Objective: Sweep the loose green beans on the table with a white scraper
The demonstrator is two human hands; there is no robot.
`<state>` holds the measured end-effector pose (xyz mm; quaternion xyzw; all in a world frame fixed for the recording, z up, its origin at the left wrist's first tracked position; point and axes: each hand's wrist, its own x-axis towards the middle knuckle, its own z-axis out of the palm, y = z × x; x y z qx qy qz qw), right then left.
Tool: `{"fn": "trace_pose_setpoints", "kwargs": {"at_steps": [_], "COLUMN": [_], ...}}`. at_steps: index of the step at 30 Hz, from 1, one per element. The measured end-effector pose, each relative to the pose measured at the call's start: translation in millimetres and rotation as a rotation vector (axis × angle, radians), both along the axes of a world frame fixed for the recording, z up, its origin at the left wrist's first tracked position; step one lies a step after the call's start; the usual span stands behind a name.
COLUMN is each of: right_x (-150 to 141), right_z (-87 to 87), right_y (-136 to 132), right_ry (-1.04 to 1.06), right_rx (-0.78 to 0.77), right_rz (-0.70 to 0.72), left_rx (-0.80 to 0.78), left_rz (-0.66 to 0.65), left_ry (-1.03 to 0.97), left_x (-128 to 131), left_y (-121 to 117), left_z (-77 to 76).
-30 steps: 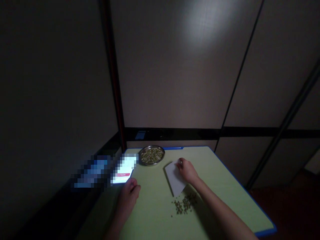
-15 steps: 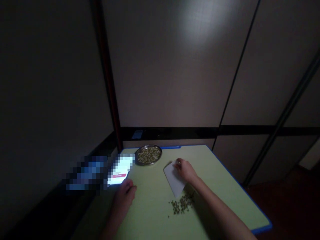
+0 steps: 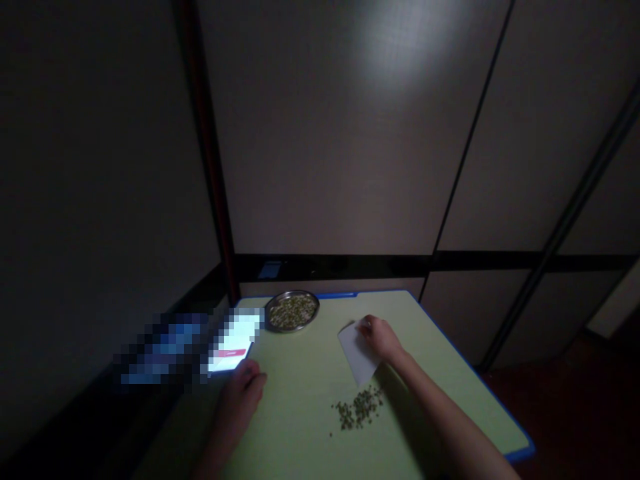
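Observation:
My right hand [image 3: 383, 339] is closed on a piece of white paper [image 3: 359, 353], pinching its upper right side. The paper slants over the table, its lower tip just above a loose scatter of small greenish-brown beans or seeds [image 3: 359, 409]. Near the lower edge of a lit phone or tablet screen [image 3: 235, 341], my left hand [image 3: 244, 387] lies with its fingers curled in. Whether those fingers hold anything is hidden. Farther back, a round metal plate [image 3: 317, 313] carries a layer of similar beans or seeds.
The light green table [image 3: 300, 427] has a blue rim and stands against dark cabinet panels [image 3: 330, 167]. On the left is a blurred, dark, reflective surface [image 3: 165, 350]. Part of the screen is pixelated.
My right hand and the paper have moved slightly right and away from the scattered beans or seeds. My left hand stays by the screen. The whole view has shifted a little.

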<state>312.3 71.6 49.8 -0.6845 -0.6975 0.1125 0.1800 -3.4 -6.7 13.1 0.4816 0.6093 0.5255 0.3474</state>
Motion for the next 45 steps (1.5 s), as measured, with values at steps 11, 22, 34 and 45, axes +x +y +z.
{"fn": "trace_pose_setpoints", "kwargs": {"at_steps": [11, 22, 34, 45], "right_x": [56, 100, 128, 103], "right_z": [-8.2, -20.7, 12.2, 55.0], "right_y": [-4, -19, -37, -72], "right_ry": [0.018, 0.069, 0.249, -0.007], "right_rx": [0.003, 0.049, 0.154, 0.152], "right_rz": [-0.150, -0.277, -0.242, 0.079], "left_rx": [0.009, 0.008, -0.002, -0.030], "left_rz": [-0.006, 0.006, -0.012, -0.004], "left_ry": [0.019, 0.080, 0.137, 0.136], "left_x": [-2, -4, -9, -8], "left_y": [2, 5, 8, 7], "left_z": [-3.2, -5.0, -11.6, -8.1]}}
